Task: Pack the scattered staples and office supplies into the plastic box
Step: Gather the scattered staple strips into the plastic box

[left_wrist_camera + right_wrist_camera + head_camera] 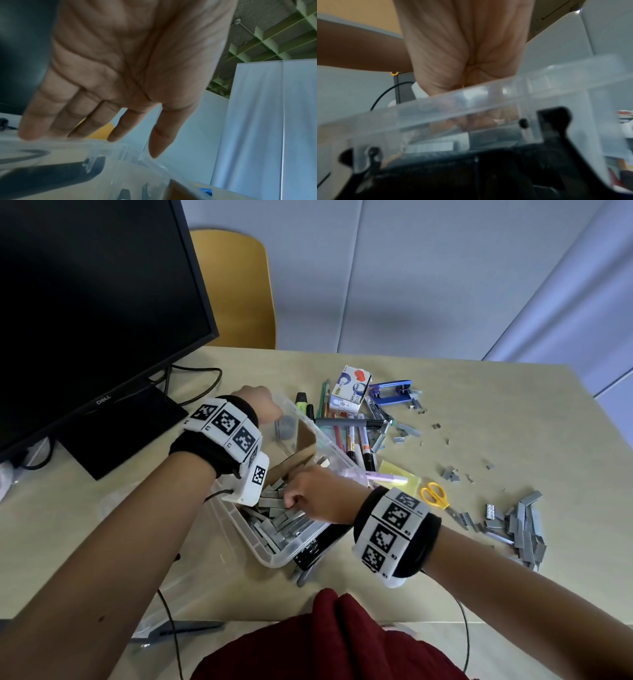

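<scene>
The clear plastic box (274, 558) sits tilted mid-table and holds a heap of grey staple strips (274, 520). My left hand (263, 404) is at the box's far end; in the left wrist view its straight fingers (118, 129) touch the box rim (109, 146). My right hand (308, 494) reaches into the box, its fingers curled down onto the staple strips and bunched on some. In the right wrist view the box rim (488, 97) hides those fingertips. More loose staple strips (520, 525) lie piled on the table at the right.
Pens and markers (346, 433), a tape box (351, 386), a blue punch (390, 392), yellow sticky notes (397, 477) and yellow scissors (435, 496) lie right of the box. A black stapler (315, 549) lies under its near corner. A monitor (85, 302) stands left.
</scene>
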